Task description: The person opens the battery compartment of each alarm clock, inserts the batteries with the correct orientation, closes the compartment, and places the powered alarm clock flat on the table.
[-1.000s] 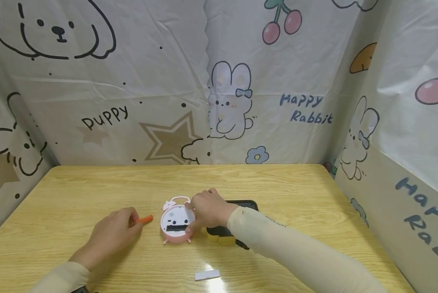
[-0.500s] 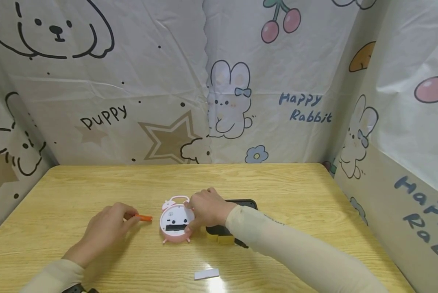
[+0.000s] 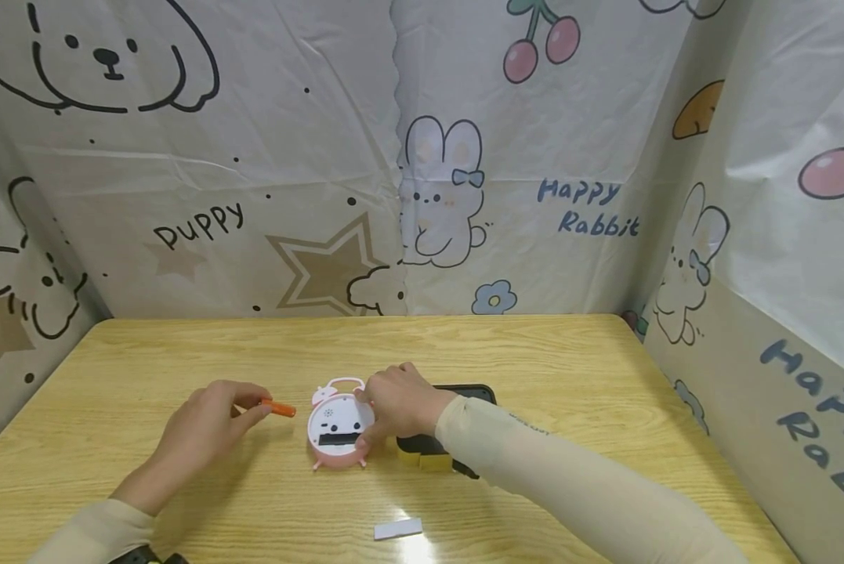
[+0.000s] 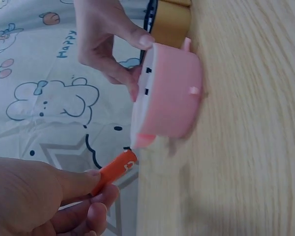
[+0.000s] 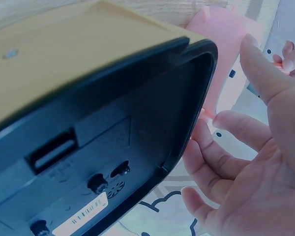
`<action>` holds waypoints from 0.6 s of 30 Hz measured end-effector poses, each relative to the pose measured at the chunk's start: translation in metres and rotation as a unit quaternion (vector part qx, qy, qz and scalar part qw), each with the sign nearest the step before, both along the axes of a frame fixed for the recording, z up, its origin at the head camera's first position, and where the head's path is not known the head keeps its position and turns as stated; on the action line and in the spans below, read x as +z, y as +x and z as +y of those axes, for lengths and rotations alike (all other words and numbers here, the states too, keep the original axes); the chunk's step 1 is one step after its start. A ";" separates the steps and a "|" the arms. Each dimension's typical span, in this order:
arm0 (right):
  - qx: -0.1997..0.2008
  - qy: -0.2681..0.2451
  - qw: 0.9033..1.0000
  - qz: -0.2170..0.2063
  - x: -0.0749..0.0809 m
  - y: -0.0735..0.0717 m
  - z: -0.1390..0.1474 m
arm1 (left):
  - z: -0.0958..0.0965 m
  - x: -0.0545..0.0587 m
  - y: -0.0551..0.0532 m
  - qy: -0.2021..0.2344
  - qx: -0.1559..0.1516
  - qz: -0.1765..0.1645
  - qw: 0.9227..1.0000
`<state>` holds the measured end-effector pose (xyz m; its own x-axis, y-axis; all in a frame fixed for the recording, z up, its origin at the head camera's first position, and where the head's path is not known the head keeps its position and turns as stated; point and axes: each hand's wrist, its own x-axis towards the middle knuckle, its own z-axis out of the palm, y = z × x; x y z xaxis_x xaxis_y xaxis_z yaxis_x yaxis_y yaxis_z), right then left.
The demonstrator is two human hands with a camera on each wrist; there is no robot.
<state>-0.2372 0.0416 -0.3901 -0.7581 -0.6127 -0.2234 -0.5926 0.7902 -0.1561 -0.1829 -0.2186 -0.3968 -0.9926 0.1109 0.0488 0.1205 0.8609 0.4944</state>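
Note:
My left hand (image 3: 206, 423) pinches an orange battery (image 3: 280, 409) between thumb and fingertips, above the table to the left of a pink alarm clock (image 3: 330, 417). The clock lies with its white back facing up. Its long dark battery compartment (image 3: 333, 439) is uncovered. Reaching in from the right, my right hand (image 3: 400, 403) holds the clock by its right side, thumb toward the lower edge and fingers by the bells. In the left wrist view the battery (image 4: 115, 169) points at the clock's side (image 4: 174, 93), with a gap between them.
Just right of the pink clock stands a black-and-yellow device (image 5: 113, 132) with knobs and a barcode label on its back, partly behind my right forearm. A small white strip (image 3: 397, 529) lies nearer the front of the wooden table (image 3: 203, 356). Patterned curtains (image 3: 450, 258) enclose the back and sides.
My left hand has risen and shifted slightly away from me, lifting the battery from near the tabletop. The right hand and the pink clock stay in place.

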 end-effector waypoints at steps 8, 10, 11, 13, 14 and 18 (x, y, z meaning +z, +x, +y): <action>0.001 0.005 1.000 0.003 0.000 0.000 0.000 | 0.008 0.004 0.001 0.027 -0.029 0.004 0.999; 0.002 0.006 1.000 0.004 0.000 0.000 0.000 | 0.011 0.004 0.002 0.029 -0.035 0.004 0.999; 0.002 0.006 1.000 0.004 -0.001 0.000 0.000 | 0.012 0.004 0.002 0.031 -0.037 0.003 0.999; 0.001 0.003 1.000 0.001 -0.001 -0.001 0.000 | 0.016 0.004 0.003 0.033 -0.041 -0.001 0.999; -0.001 0.001 1.000 -0.002 -0.002 -0.001 0.000 | 0.017 0.005 0.003 0.037 -0.042 -0.005 0.998; -0.002 -0.004 1.000 -0.010 -0.002 -0.002 0.000 | 0.024 0.004 0.005 0.049 -0.045 -0.012 0.998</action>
